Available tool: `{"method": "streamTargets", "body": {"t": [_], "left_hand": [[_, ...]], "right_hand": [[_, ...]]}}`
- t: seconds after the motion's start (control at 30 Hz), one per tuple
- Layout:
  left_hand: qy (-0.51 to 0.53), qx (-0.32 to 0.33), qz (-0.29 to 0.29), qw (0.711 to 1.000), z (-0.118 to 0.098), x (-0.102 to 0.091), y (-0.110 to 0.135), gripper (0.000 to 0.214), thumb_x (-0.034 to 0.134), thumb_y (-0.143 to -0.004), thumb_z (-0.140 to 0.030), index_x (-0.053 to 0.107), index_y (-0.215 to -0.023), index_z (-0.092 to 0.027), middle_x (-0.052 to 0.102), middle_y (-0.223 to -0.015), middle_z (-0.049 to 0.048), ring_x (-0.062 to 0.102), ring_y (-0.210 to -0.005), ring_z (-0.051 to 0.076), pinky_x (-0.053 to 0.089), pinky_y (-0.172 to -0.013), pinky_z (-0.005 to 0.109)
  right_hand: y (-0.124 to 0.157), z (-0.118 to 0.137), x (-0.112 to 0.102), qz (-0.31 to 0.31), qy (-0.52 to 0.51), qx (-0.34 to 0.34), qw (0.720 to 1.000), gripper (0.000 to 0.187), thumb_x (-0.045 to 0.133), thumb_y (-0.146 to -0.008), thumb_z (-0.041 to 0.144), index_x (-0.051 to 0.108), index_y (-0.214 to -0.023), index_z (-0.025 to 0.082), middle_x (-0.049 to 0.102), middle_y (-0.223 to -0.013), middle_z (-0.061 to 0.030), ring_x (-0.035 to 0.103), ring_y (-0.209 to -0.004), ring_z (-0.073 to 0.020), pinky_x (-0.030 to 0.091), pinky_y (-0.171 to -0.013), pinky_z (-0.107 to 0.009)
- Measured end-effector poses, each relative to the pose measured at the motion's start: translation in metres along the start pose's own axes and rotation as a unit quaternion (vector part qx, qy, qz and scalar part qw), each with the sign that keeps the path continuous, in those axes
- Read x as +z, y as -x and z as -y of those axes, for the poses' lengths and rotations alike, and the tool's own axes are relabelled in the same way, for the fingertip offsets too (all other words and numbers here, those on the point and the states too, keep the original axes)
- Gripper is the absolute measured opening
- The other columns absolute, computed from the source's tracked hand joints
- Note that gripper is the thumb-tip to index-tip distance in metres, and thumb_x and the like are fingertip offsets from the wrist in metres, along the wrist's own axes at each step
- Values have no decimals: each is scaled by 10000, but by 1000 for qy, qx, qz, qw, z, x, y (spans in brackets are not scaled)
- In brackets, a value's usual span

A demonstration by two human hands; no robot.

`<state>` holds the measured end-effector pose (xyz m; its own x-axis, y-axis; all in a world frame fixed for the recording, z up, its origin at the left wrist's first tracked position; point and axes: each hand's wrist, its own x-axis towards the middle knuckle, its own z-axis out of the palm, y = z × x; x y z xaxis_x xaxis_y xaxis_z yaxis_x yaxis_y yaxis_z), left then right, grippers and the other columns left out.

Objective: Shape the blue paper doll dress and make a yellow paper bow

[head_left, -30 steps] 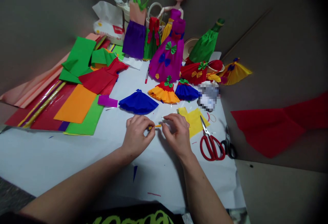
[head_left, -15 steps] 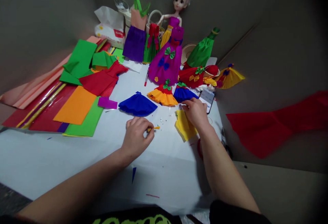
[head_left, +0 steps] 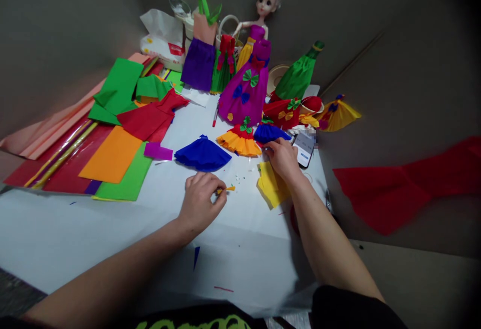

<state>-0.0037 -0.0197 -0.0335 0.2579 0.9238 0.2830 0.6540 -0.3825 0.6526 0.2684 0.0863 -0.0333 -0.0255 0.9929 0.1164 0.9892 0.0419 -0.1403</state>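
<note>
My left hand [head_left: 201,201] rests on the white table sheet [head_left: 112,228] and pinches a small orange paper piece [head_left: 227,188] between thumb and forefinger. My right hand [head_left: 282,158] has reached forward, fingers curled at the hem of a small blue paper skirt [head_left: 270,132], just left of a phone [head_left: 304,148]. What its fingers hold, if anything, is hidden. A yellow paper square [head_left: 271,186] lies under my right wrist. A larger blue paper skirt [head_left: 203,152] and an orange-and-red paper dress [head_left: 239,138] lie just beyond my hands.
A doll [head_left: 259,53] in a purple paper gown stands at the back among several paper dresses. Stacked coloured paper sheets [head_left: 112,153] cover the left side. A tissue pack [head_left: 161,43] sits far left. Red paper [head_left: 398,188] lies off the table at right.
My right hand left the orange piece and moved forward and right, over the yellow paper to the small blue skirt. My forearm now covers the red scissors. The left hand stayed put.
</note>
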Motion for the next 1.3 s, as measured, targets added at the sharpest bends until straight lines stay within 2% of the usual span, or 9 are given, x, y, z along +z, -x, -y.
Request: {"method": "streamTargets", "body": {"t": [0.17,0.3,0.53,0.63,0.73,0.87,0.97,1.07,1.3], "left_hand": [[0,3,-2,1000,-1,-1,-1,78,579,-854,-170,631,-828,-222,678,-867,37,594,-921,236,384,-837,418],[3,4,0,1000,-1,-1,-1,84,577,-851,-157,627,-826,-218,677,-860,33,597,-918,233,385,-834,417],[-3,0,1,1000,-1,-1,-1,83,581,-855,-160,634,-829,-219,681,-869,37,597,-924,231,386,-839,411],[-1,8,-1,1000,-1,0,0,78,583,-859,-169,635,-834,-221,679,-868,37,596,-925,231,385,-840,416],[-4,25,-7,1000,-2,0,1,76,590,-859,-171,643,-840,-222,677,-876,43,596,-928,234,396,-833,421],[14,80,-21,996,-2,1,3,99,585,-874,-145,657,-855,-210,660,-1168,96,599,-1017,233,450,-892,426],[44,126,-15,991,-1,2,3,118,558,-896,-118,648,-873,-192,601,-1327,129,611,-1044,218,493,-941,406],[63,154,-4,986,1,5,3,122,546,-908,-103,636,-896,-185,668,-1221,129,627,-1082,221,517,-948,386],[71,174,21,982,2,8,3,106,539,-929,-109,623,-922,-174,717,-924,67,655,-886,193,531,-887,386]], "right_hand": [[-4,3,3,14,20,-2,1000,207,494,-948,246,695,-960,198,612,-1082,-128,506,-1023,-305,311,-739,-382],[6,10,-7,9,50,-5,999,205,439,-946,185,641,-979,170,596,-1104,-166,484,-1030,-328,322,-746,-404],[53,23,-34,-56,9,28,998,148,426,-956,224,572,-958,203,612,-1016,-128,502,-926,-300,323,-738,-396],[78,41,-40,-45,-16,17,999,146,420,-941,180,558,-909,211,613,-970,-111,514,-874,-283,320,-723,-388],[97,68,-39,1,-56,-20,998,144,428,-923,125,538,-884,210,618,-891,-93,532,-828,-266,328,-731,-385],[110,97,-32,53,-106,-48,992,151,422,-945,125,530,-877,206,630,-834,-71,561,-801,-254,345,-744,-380],[114,104,-30,55,-163,-51,984,108,487,-930,157,525,-846,213,626,-782,-47,556,-750,-234,360,-710,-351],[119,103,-32,53,-226,-60,971,97,533,-916,168,532,-835,221,629,-784,-29,553,-746,-216,381,-696,-327],[126,97,-35,43,-296,-54,953,56,567,-921,189,555,-951,235,668,-863,-15,599,-813,-206,423,-749,-330]]}}
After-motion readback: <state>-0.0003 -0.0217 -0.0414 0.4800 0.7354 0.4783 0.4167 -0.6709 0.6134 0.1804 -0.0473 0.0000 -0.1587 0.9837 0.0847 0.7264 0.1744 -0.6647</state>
